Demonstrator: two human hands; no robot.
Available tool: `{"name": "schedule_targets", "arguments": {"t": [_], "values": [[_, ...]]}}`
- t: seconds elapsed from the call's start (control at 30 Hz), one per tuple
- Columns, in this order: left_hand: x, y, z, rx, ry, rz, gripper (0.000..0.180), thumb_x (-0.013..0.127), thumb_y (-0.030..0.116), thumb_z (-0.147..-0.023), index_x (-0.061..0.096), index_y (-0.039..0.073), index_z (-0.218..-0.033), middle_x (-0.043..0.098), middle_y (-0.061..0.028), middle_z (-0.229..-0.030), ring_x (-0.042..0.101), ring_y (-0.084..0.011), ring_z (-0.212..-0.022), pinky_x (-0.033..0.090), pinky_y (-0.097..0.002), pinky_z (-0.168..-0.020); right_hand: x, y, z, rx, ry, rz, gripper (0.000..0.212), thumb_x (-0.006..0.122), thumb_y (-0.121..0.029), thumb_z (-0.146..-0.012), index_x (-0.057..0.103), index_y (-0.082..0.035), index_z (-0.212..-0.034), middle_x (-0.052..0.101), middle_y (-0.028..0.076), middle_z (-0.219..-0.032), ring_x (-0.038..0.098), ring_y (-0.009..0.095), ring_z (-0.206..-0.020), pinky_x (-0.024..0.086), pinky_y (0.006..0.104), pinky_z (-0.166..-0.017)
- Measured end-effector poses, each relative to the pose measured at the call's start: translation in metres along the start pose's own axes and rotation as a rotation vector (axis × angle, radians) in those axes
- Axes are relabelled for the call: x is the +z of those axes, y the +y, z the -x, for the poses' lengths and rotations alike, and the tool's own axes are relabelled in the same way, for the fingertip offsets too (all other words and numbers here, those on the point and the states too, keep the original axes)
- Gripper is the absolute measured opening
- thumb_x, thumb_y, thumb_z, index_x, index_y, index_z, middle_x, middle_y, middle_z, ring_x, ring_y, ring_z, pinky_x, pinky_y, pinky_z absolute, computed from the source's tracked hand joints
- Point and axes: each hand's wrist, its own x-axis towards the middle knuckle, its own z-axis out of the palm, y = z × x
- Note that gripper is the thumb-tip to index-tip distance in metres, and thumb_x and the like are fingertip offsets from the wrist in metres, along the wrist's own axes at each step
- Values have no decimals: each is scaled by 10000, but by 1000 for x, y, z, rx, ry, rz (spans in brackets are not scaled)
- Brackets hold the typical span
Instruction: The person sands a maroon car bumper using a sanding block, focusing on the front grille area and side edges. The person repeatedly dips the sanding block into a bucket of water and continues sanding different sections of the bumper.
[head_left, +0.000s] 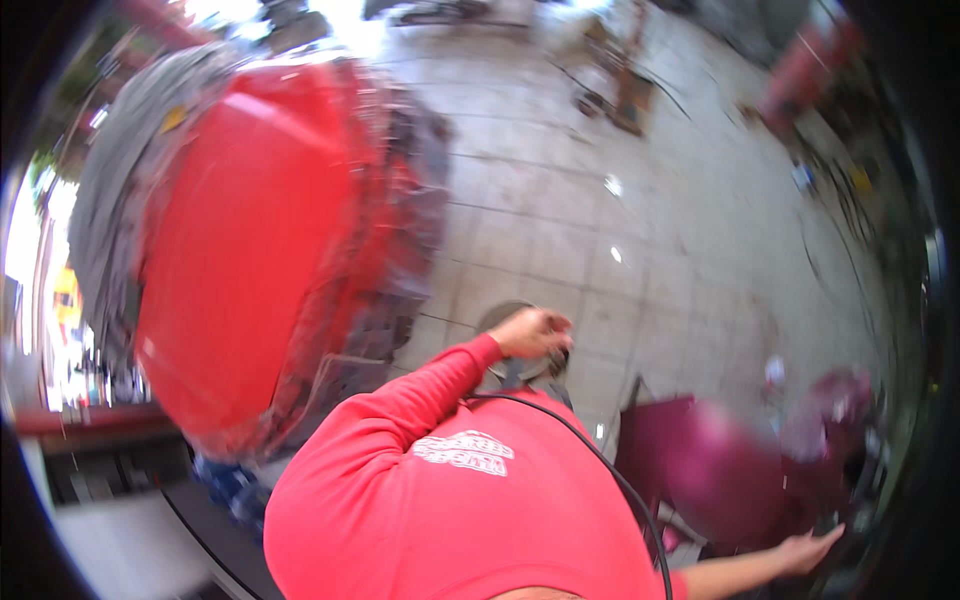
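Note:
My left hand (533,332) hangs in front of my red sweatshirt, over the tiled floor. Its fingers are loosely bent and apart, with nothing visible in them. Below it are a dark shoe and trouser leg, partly hidden. My right arm reaches out to the lower right, and its hand (812,551) has its fingers stretched out. That hand is near dark, blurred things at the edge of the picture; whether it touches them I cannot tell. Closest to it is a magenta chair-like thing (722,470), smeared by motion.
A large stack of red and grey panels (250,240) in clear plastic wrap stands at the left. A black cable (600,455) crosses my body. Cords (845,200) lie along the right side, near a red post (808,68). A rusty metal stand (632,100) is farther off.

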Motion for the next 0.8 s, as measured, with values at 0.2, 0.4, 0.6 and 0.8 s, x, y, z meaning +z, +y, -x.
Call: {"name": "schedule_targets", "arguments": {"t": [0.2, 0.4, 0.6, 0.8], "values": [[23, 28, -47, -28, -82, 72, 469, 738, 244, -1026, 648, -44, -1384, 753, -133, -1226, 706, -155, -1048, 570, -299, -935, -11, -103, 16, 543, 316, -375, 532, 773, -416, -949, 771, 53, -1200, 754, 143, -1222, 712, 225, -1064, 559, 360, -953], [38, 69, -85, -64, -302, 81, 454, 695, 261, -1052, 638, -29, -1397, 750, -115, -1251, 723, -156, -1014, 564, -289, -860, 3, -86, 26, 583, 464, -619, 375, 840, -238, -921, 792, 56, -1149, 785, 128, -1136, 708, 187, -1015, 548, 346, -951], [20, 67, -111, -89, -290, 13, 468, 703, 278, -1045, 641, -18, -1402, 749, -119, -1252, 728, -160, -992, 557, -288, -810, 11, -73, 34, 473, 464, -847, 224, 831, -100, -942, 781, 36, -1114, 782, 78, -1056, 704, 110, -959, 549, 259, -920], [-11, 66, -133, -162, -275, -28, 425, 663, 278, -1076, 644, 8, -1404, 736, -119, -1291, 728, -172, -1000, 561, -300, -822, 3, -72, 33, 592, 463, -757, 217, 827, -170, -952, 793, -18, -1103, 776, 43, -995, 709, 100, -888, 550, 240, -843]]}}
